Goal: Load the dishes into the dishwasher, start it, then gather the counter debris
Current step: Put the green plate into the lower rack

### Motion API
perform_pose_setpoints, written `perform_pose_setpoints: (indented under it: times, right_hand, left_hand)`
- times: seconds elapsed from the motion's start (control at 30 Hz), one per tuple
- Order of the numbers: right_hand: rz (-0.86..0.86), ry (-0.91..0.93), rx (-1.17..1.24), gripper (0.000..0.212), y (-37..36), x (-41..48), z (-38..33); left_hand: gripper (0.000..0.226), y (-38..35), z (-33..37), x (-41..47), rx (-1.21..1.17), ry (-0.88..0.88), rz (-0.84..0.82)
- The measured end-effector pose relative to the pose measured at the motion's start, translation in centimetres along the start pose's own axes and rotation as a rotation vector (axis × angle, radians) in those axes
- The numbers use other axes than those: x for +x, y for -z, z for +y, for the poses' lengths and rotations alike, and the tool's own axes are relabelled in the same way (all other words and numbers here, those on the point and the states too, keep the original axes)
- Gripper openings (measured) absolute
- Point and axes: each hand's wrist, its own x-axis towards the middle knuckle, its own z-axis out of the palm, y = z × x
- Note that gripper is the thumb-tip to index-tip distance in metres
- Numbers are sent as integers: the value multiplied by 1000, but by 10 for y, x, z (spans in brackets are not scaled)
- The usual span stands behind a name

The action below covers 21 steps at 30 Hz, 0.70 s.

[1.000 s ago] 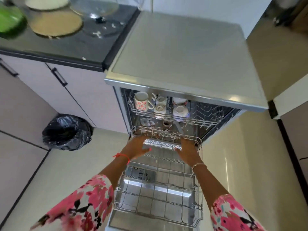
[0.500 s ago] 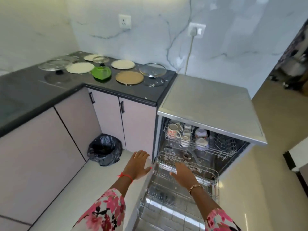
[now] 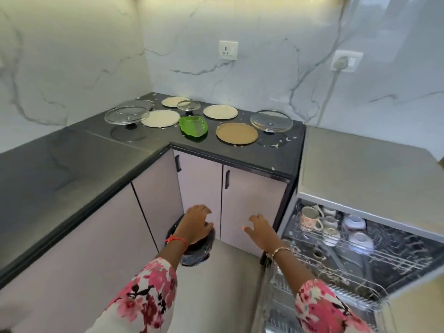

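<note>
Left hand [image 3: 195, 223] and right hand [image 3: 260, 230] empty, fingers apart, three cream plates [image 3: 160, 118], one brown plate [image 3: 236, 133], one green dish [image 3: 194, 126] on desk [image 3: 72, 159]

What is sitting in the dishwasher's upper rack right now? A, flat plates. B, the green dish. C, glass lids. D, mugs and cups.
D: a floral mug and small white cups sit in the upper rack, while the plates, glass lids and green dish lie on the counter.
</note>
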Motion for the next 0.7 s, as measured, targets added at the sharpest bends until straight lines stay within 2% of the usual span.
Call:
perform_pose_setpoints:
  times: [0.07, 0.2, 0.37, 0.53, 0.7]
  right_hand:
    - [-1, 11, 15, 43, 1, 18, -20]
    - [34, 17, 30, 41, 13, 64, -43]
    - [165, 36, 120, 34, 31, 133, -61]
    - [299, 28, 215, 31, 49, 213, -64]
    - [335, -10, 279, 28, 78, 300, -51]
  left_hand:
    - [38, 10, -25, 12, -10, -7, -6]
    - [36, 24, -59, 46, -57, 22, 89]
    - [35, 28, -93, 96, -83, 22, 107]
    - [33, 31, -123, 170, -97, -4, 107]
    - [34, 27, -137, 254, -115, -14, 74]
